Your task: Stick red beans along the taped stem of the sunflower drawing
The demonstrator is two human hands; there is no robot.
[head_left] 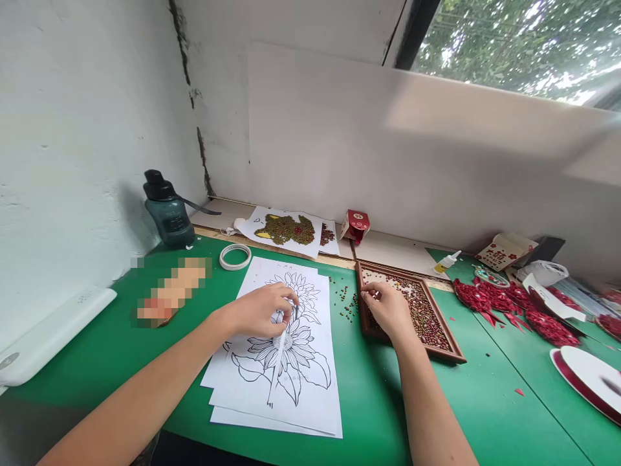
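My left hand (266, 309) is over a line drawing of sunflowers (310, 382) on a small stack of paper sheets. Its fingers are curled together, and whatever they may hold is hidden. My right hand (388, 308) reaches over the left side of a brown wooden frame tray (449, 336), thumb and forefinger pinched together. Anything between those fingertips is too small to make out. Small red and green beans (422, 310) cover much of the tray. Several loose green beans (347, 304) lie on the green table between the paper and the tray.
A roll of white tape (235, 257) and a dark water bottle (168, 213) stand at the back left. Behind are a bean picture (288, 230), a red box (356, 225) and a glue bottle (446, 261). Red decorations (504, 301) and a ribbon spool (589, 382) lie right.
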